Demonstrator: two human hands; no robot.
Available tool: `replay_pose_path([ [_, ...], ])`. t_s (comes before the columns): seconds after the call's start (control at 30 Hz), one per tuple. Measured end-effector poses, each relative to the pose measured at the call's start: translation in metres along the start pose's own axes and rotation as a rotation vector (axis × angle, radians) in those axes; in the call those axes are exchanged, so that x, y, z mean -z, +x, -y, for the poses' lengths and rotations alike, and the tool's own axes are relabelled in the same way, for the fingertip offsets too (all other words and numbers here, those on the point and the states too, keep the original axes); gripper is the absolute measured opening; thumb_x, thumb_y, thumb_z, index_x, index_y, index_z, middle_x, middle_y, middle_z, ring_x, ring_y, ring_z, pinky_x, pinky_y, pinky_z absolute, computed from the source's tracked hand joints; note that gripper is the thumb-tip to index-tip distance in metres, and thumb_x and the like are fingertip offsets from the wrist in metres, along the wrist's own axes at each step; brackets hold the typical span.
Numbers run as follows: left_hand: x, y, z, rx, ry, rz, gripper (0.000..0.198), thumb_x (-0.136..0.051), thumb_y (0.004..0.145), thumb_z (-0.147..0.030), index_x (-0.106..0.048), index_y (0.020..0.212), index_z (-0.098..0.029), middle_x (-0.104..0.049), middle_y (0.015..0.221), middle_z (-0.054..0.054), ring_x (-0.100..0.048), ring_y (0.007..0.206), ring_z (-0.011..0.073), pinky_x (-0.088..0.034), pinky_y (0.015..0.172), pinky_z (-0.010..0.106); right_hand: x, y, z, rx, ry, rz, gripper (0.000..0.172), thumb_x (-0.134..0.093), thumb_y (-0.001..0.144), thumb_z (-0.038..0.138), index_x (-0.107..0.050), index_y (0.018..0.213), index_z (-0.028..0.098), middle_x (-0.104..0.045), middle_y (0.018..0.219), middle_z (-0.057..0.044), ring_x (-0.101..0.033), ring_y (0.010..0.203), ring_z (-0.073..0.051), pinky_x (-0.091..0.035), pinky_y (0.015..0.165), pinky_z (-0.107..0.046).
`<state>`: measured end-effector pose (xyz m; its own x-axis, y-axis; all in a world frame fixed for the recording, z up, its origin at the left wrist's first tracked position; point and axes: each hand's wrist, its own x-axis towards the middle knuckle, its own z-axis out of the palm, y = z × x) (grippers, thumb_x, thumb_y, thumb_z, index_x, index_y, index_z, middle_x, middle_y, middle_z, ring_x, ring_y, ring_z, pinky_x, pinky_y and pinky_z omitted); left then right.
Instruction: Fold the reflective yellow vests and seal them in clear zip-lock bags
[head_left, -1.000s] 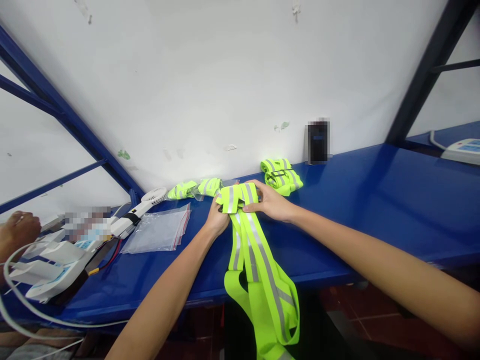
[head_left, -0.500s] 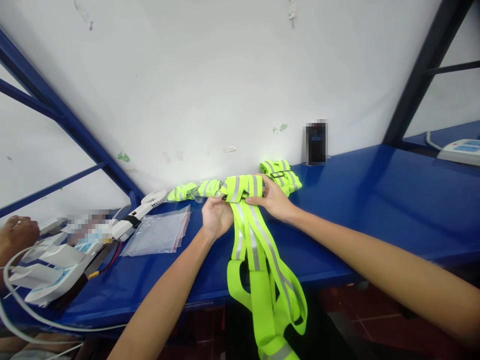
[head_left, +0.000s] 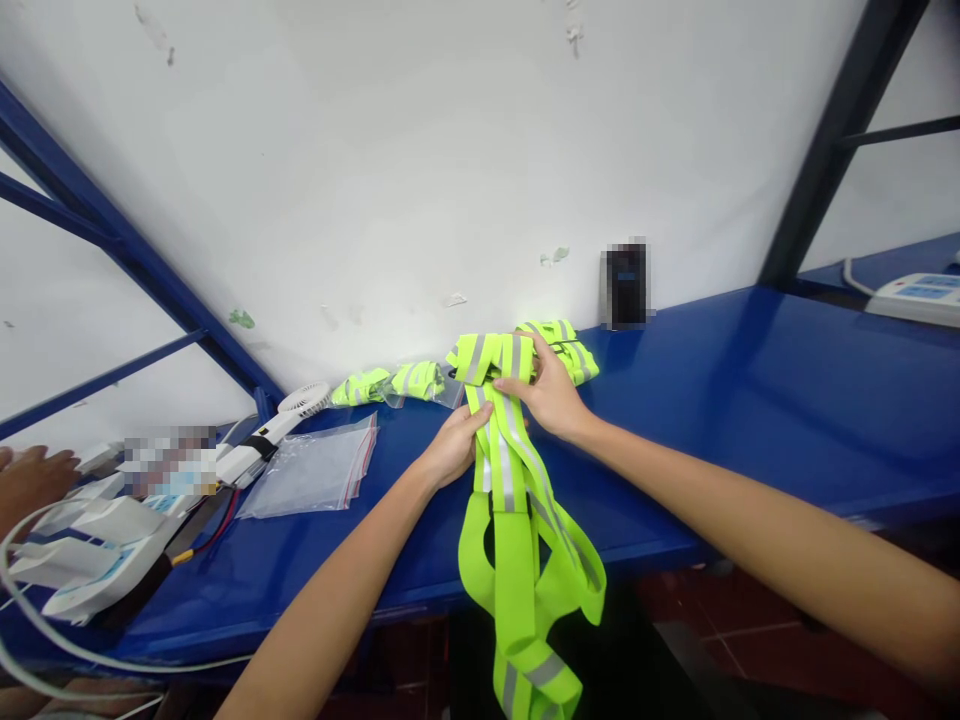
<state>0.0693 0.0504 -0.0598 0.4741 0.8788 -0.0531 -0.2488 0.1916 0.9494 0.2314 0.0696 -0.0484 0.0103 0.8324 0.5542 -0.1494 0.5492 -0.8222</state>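
A neon-yellow reflective vest [head_left: 513, 555] made of straps with silver stripes hangs from my hands over the table's front edge. Its upper part is folded into a flat bundle, which my right hand [head_left: 553, 392] grips from the right, thumb in front. Lower down, my left hand [head_left: 454, 445] pinches the hanging straps from the left; its fingers are partly hidden behind them. Behind my right hand lies another folded neon vest [head_left: 581, 362] with a dark buckle. Two bagged neon bundles [head_left: 418, 380] rest by the wall to the left.
Clear zip bags [head_left: 311, 468] lie on the blue table [head_left: 720, 420] at left. Beyond them are a white handheld fan [head_left: 304, 400], white devices [head_left: 112, 550] and cables. Another person's hand [head_left: 34, 485] is at the far left. A dark blurred box [head_left: 627, 288] stands against the wall.
My left hand has moved from the bundle's left end down onto the hanging straps. My right hand still holds the bundle, slightly higher. The other person's hand has opened out and lowered.
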Motion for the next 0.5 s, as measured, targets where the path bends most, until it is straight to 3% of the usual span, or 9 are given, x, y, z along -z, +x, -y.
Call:
replay_pose_path([
  [0.17,-0.005,-0.001,-0.002,0.008,-0.033,-0.084,0.04,-0.063,0.084,-0.037,-0.064,0.109,-0.006,-0.074,0.091,0.018,-0.072,0.082,0.0318,-0.055,0.082,0.046,-0.002,-0.003,0.002,0.008,-0.051,-0.028,0.055,-0.07,0.072,0.022,-0.047,0.121,0.024,-0.065,0.097,-0.003,-0.064,0.091,-0.023,-0.055,0.076,-0.036],
  [0.37,-0.008,0.006,0.005,-0.027,-0.063,-0.12,0.036,-0.059,0.079,-0.032,-0.067,0.106,-0.009,-0.073,0.095,0.013,-0.068,0.096,0.0302,-0.051,0.089,0.042,-0.006,-0.01,0.003,0.14,-0.222,-0.073,0.052,-0.06,0.077,0.016,-0.045,0.125,0.024,-0.059,0.116,-0.006,-0.06,0.102,-0.023,-0.05,0.09,-0.039],
  [0.43,-0.007,0.01,0.006,-0.119,0.038,-0.161,0.034,-0.061,0.078,-0.032,-0.066,0.106,-0.011,-0.072,0.099,0.011,-0.066,0.099,0.0277,-0.05,0.089,0.038,-0.006,-0.01,0.002,0.175,-0.272,-0.103,0.051,-0.059,0.077,0.015,-0.045,0.125,0.024,-0.058,0.12,-0.007,-0.058,0.106,-0.023,-0.047,0.094,-0.039],
  [0.5,-0.009,0.007,0.001,-0.333,0.2,-0.334,0.03,-0.06,0.08,-0.029,-0.064,0.107,-0.016,-0.069,0.104,0.007,-0.064,0.098,0.0225,-0.05,0.087,0.034,-0.005,-0.009,0.001,0.189,-0.293,-0.129,0.051,-0.058,0.076,0.015,-0.045,0.125,0.023,-0.057,0.122,-0.007,-0.056,0.111,-0.024,-0.045,0.097,-0.04],
])
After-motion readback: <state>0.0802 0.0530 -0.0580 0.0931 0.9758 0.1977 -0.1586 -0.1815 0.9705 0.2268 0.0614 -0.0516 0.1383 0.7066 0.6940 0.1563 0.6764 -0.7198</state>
